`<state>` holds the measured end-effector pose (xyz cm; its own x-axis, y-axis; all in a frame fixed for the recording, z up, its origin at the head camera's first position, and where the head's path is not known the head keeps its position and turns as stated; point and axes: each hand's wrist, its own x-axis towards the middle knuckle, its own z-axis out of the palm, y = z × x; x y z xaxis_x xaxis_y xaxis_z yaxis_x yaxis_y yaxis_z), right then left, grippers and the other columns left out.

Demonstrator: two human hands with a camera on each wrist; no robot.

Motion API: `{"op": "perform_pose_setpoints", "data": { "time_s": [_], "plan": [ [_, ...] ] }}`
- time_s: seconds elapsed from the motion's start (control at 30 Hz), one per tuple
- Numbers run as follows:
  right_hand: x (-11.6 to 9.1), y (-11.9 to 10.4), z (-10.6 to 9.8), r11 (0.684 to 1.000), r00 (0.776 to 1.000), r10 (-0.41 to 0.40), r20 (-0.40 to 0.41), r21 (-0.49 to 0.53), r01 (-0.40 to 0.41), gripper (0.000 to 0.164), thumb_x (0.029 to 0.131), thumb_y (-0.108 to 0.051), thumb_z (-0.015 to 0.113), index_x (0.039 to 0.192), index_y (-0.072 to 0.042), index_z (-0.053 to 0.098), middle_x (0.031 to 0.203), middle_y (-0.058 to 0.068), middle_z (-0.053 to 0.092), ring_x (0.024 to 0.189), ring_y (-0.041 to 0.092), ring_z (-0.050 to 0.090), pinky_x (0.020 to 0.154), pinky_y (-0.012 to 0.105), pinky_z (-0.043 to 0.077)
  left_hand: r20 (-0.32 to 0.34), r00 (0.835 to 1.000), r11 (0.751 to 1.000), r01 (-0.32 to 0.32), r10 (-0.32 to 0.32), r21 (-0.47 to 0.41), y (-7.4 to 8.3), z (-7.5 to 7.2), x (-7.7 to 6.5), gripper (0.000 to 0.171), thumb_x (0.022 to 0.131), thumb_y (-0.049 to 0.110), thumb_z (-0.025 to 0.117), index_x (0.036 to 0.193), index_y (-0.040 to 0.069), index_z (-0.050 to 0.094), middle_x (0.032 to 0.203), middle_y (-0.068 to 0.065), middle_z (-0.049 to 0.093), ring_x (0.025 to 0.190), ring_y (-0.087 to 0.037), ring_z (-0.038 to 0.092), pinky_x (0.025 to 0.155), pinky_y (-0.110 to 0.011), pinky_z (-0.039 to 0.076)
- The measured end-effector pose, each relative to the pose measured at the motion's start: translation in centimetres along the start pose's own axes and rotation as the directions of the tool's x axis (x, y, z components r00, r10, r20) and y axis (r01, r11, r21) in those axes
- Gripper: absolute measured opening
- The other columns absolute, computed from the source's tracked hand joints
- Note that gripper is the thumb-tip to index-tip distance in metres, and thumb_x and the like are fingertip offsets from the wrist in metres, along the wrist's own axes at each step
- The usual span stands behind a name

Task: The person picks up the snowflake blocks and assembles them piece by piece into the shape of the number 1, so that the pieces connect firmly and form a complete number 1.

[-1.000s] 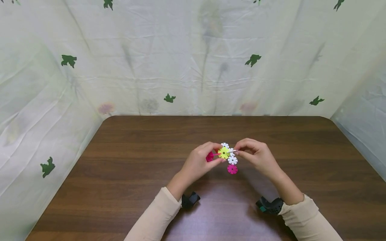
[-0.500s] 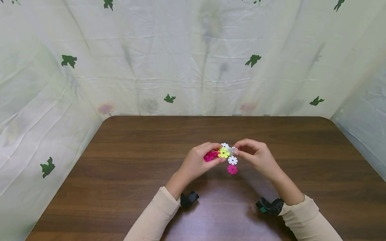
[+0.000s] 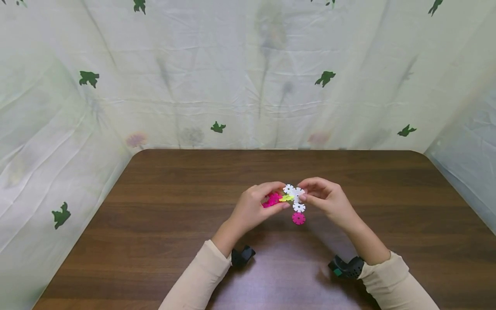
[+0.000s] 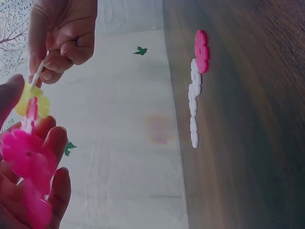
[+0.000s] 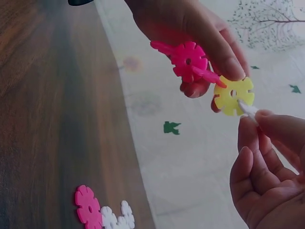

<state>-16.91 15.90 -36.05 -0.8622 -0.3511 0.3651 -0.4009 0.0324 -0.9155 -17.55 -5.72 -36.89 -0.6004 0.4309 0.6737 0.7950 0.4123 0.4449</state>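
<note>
My left hand (image 3: 248,209) holds a short chain of notched plastic building discs, its thumb and fingertips pinching the yellow disc (image 5: 233,93). Several pink discs (image 5: 189,61) hang off that yellow one, slotted together within the curve of the left fingers. Between thumb and fingers, my right hand (image 3: 327,198) pinches a white disc (image 5: 249,111) whose edge meets the yellow disc's rim. How deep the slots engage is too small to tell. Both hands are raised above the table, as the wrist views show.
On the brown wooden table (image 3: 174,224), beyond the hands, lie a loose pink disc (image 3: 298,218) and several white discs (image 4: 195,76) in a row. Black wrist cameras (image 3: 243,257) sit at both wrists. A patterned cloth (image 3: 232,77) hangs behind the table.
The joined discs have turned: the yellow one went from facing the head camera to nearly edge-on, while the white one went from edge-on to facing it. Both hands stay almost in place.
</note>
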Motion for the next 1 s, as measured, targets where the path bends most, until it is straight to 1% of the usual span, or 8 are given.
{"op": "perform_pose_setpoints", "data": {
  "time_s": [0.13,0.37,0.53,0.63,0.73,0.87,0.93,1.0],
  "plan": [
    [-0.1,0.1,0.3,1.0,1.0,0.016,0.001,0.012,-0.016,0.025,0.079,0.006,0.063,0.104,0.008,0.057,0.09,0.008,0.06,0.071,0.016,0.06,0.063,0.031,0.052,0.009,1.0,1.0,-0.013,0.013,0.02,0.2,0.0,0.1,0.042,0.068,0.018,0.08,0.105,0.007,0.063,0.092,0.0,0.064,0.072,-0.006,0.054,0.063,-0.022,0.038],
    [-0.1,0.5,1.0,0.998,0.999,0.032,-0.004,0.049,-0.031,0.024,0.08,0.005,0.063,0.103,0.009,0.058,0.089,0.008,0.062,0.071,0.018,0.062,0.065,0.029,0.051,0.019,1.0,0.999,-0.023,0.022,0.031,0.7,0.2,0.1,0.042,0.067,0.016,0.08,0.104,0.005,0.064,0.091,-0.002,0.064,0.071,-0.006,0.054,0.063,-0.022,0.039],
    [-0.1,0.6,1.4,0.993,0.998,0.07,-0.007,0.096,-0.069,0.025,0.08,0.005,0.063,0.104,0.009,0.057,0.087,0.009,0.06,0.073,0.02,0.063,0.067,0.037,0.051,0.016,1.0,0.998,-0.02,0.02,0.054,0.6,0.4,0.0,0.038,0.069,0.018,0.079,0.102,0.007,0.065,0.091,0.0,0.064,0.073,-0.009,0.056,0.064,-0.021,0.04],
    [-0.2,0.6,1.5,0.992,0.996,0.091,0.0,0.091,-0.09,0.026,0.08,0.003,0.063,0.105,0.008,0.057,0.087,0.01,0.058,0.073,0.019,0.063,0.067,0.039,0.051,0.019,1.0,0.998,-0.015,0.014,0.054,0.5,0.5,-0.1,0.035,0.07,0.018,0.078,0.101,0.007,0.064,0.091,0.0,0.064,0.074,-0.011,0.057,0.065,-0.021,0.042],
    [-0.2,0.7,1.4,0.995,0.997,0.076,0.008,0.063,-0.076,0.027,0.081,0.003,0.063,0.107,0.007,0.056,0.087,0.011,0.058,0.073,0.018,0.062,0.065,0.034,0.052,0.017,1.0,0.999,-0.008,0.007,0.048,0.5,0.5,-0.1,0.033,0.071,0.017,0.077,0.1,0.006,0.064,0.091,0.0,0.064,0.074,-0.012,0.057,0.066,-0.02,0.044],
    [0.0,0.9,0.8,1.0,1.0,0.015,0.003,0.023,-0.015,0.029,0.08,0.004,0.063,0.108,0.008,0.055,0.089,0.014,0.058,0.076,0.02,0.06,0.064,0.026,0.05,0.002,1.0,0.999,0.01,-0.01,0.043,0.3,0.3,-0.1,0.034,0.07,0.015,0.078,0.099,0.005,0.064,0.09,-0.001,0.063,0.074,-0.01,0.056,0.066,-0.017,0.044],
    [0.1,1.0,0.4,1.0,1.0,-0.003,-0.005,0.003,0.003,0.03,0.08,0.003,0.064,0.108,0.008,0.055,0.09,0.018,0.057,0.078,0.021,0.06,0.064,0.027,0.05,-0.009,1.0,0.999,0.018,-0.018,0.039,0.2,0.2,-0.1,0.034,0.069,0.015,0.078,0.099,0.005,0.064,0.088,-0.002,0.063,0.073,-0.009,0.055,0.065,-0.016,0.044],
    [0.1,1.3,-0.1,1.0,1.0,0.004,-0.012,-0.018,-0.004,0.031,0.08,0.003,0.064,0.109,0.007,0.055,0.092,0.02,0.057,0.079,0.021,0.059,0.065,0.029,0.05,-0.019,1.0,0.999,0.025,-0.025,0.03,0.0,0.1,0.0,0.035,0.068,0.013,0.079,0.098,0.005,0.064,0.087,-0.003,0.063,0.073,-0.01,0.055,0.065,-0.016,0.044]
  ]
}}
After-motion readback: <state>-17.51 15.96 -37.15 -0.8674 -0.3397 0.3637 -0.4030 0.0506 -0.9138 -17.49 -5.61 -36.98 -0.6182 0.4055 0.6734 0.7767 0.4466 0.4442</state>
